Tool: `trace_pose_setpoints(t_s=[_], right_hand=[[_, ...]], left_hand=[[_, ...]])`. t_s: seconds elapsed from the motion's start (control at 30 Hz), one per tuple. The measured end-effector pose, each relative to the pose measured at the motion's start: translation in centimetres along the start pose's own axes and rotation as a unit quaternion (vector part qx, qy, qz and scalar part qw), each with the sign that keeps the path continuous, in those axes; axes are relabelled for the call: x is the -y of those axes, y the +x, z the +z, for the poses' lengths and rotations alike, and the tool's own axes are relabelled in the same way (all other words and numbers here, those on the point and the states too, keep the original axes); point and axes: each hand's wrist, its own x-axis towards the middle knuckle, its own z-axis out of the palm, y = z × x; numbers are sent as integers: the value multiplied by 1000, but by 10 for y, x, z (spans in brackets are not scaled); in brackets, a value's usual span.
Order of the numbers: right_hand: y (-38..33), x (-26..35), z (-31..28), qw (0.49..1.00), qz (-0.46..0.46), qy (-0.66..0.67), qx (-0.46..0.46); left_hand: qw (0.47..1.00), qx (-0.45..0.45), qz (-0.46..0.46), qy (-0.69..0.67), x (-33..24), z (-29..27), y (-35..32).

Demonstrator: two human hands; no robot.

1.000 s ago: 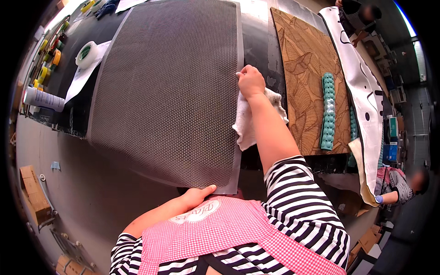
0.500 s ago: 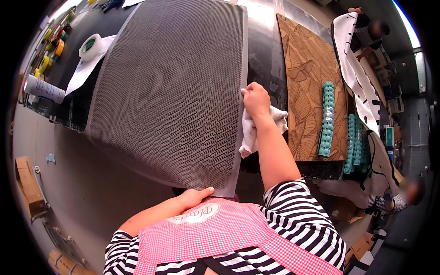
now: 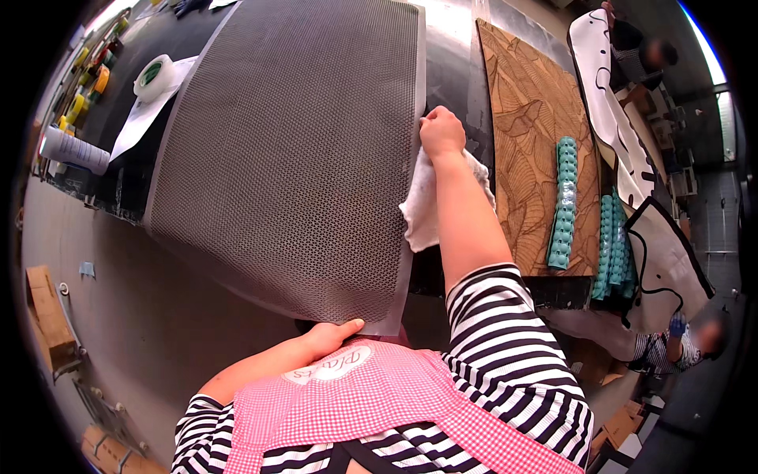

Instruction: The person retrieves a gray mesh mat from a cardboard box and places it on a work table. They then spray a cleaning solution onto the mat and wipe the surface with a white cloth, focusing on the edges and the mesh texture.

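Note:
A large grey mesh mat [image 3: 292,150] with a smooth plain border lies over the dark table, its near end hanging past the edge toward me. My left hand [image 3: 335,338] grips the near border of the mat, thumb on top. At the mat's right border, my right hand [image 3: 444,132] is closed on a white cloth [image 3: 426,207], which trails below the wrist and partly under the forearm. The cloth touches the border strip; the fingers' undersides are hidden.
To the right lie a brown leaf-patterned mat [image 3: 525,118] and teal bumpy rolls [image 3: 562,205]. Left on the table [image 3: 126,186] are a tape roll [image 3: 154,77], paper [image 3: 146,118] and a white canister [image 3: 75,150]. Two people handle white black-edged sheets [image 3: 671,268] at far right.
My right hand has slid farther away along the mat's right border, with the cloth. My left hand stays at the near edge. At right, a person's white sheet has spread and shifted.

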Motion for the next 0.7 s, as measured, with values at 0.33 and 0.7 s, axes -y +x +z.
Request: trace_pose_setpoints(t_s=[0.33, 0.7], right_hand=[[-108, -84, -65, 712, 97, 692, 75], [-124, -16, 3, 957, -243, 159, -6]], left_hand=[[904, 176, -9, 389, -27, -57, -41], [586, -260, 564, 520, -189, -28, 21]])
